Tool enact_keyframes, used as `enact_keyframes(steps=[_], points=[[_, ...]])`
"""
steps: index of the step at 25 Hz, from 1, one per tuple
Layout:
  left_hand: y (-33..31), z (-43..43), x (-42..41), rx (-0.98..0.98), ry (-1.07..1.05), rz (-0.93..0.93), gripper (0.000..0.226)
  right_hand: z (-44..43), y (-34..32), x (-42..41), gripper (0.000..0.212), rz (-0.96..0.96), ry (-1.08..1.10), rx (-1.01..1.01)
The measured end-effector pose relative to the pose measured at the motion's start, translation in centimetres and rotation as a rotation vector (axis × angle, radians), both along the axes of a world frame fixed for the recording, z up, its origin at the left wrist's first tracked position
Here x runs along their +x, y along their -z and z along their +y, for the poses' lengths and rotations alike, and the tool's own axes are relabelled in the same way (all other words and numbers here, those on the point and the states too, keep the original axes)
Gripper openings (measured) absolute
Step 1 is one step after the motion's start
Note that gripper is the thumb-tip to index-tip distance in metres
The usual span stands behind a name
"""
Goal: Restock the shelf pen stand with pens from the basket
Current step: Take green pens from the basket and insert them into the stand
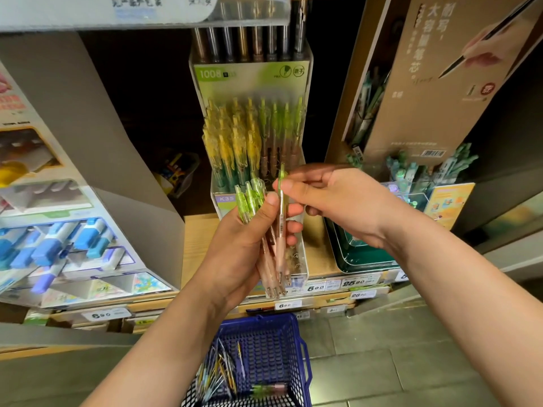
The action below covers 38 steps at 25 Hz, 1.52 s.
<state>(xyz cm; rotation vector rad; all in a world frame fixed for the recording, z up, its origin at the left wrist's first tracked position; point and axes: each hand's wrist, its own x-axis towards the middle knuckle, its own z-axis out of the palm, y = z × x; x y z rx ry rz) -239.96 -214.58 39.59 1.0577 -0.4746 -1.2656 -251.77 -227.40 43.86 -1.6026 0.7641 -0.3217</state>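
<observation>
Before the clear acrylic pen stand (252,80) on the shelf, the left hand (235,254) curls its fingers (293,212) round a bundle of green-capped, pink-barrelled pens (249,198), hiding their middles, while the right hand (338,201) pinches one more such pen (282,174) near its top, and the blue plastic mesh basket (302,348) on the floor runs out of sight below.
</observation>
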Motion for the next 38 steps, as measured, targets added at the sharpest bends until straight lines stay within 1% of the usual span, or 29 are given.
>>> enact_keyframes(steps=[3,5,8,10,12,14,16,19,22,24,25,28,32,34,36,37,38], points=[[0.1,0.1,-0.1,0.007,-0.027,-0.008,0.041,-0.2,-0.5,0.6,0.002,-0.153,0.206,0.055],[0.1,0.2,-0.2,0.006,-0.03,-0.017,0.048,-0.1,-0.8,0.7,0.008,-0.207,0.228,0.079],[0.2,0.3,0.0,0.008,-0.057,-0.013,0.054,-0.2,-1.5,0.8,0.013,-0.211,0.23,0.064],[0.4,0.3,0.1,0.024,-0.065,-0.001,0.051,-0.9,-2.5,1.2,0.012,-0.265,0.31,-0.034],[0.6,0.5,0.2,0.025,-0.068,0.016,0.034,-2.0,-3.3,2.0,0.008,-0.329,0.416,-0.194],[0.8,0.7,0.3,0.025,-0.072,0.044,0.021,-2.6,-3.6,3.1,0.006,-0.311,0.459,-0.412],[1.0,0.8,0.3,0.029,-0.071,0.063,0.024,-2.7,-3.4,4.2,0.007,-0.273,0.46,-0.564],[1.1,1.0,0.3,0.021,-0.044,0.088,0.034,-2.6,-3.2,5.3,0.007,-0.229,0.444,-0.65],[0.8,1.2,0.4,0.015,-0.038,0.083,0.032,-2.3,-3.1,6.1,0.008,-0.146,0.38,-0.785],[0.7,1.4,0.4,0.009,-0.051,0.09,0.036,-2.1,-2.9,6.4,0.007,-0.074,0.328,-0.823],[0.7,1.4,0.5,0.005,-0.059,0.091,0.037,-2.1,-2.7,6.5,0.006,-0.028,0.307,-0.83],[0.7,1.5,0.8,-0.002,-0.068,0.093,0.028,-2.1,-1.8,6.5,0.006,0.099,0.287,-0.8],[1.2,1.6,1.2,-0.011,-0.06,0.093,0.031,-1.7,-0.5,6.0,0.014,0.237,0.252,-0.749],[1.4,1.6,1.1,-0.019,-0.062,0.051,0.036,-0.8,-0.2,5.3,0.016,0.233,0.272,-0.725],[1.6,1.5,1.2,-0.018,-0.065,0.008,0.039,0.5,-0.2,4.1,0.011,0.178,0.328,-0.654],[1.7,1.5,1.3,-0.017,-0.056,-0.016,0.037,1.0,-0.3,3.5,0.019,0.189,0.311,-0.612],[1.8,1.4,1.3,-0.018,-0.039,-0.045,0.034,1.6,-0.4,3.0,0.029,0.219,0.247,-0.541]])
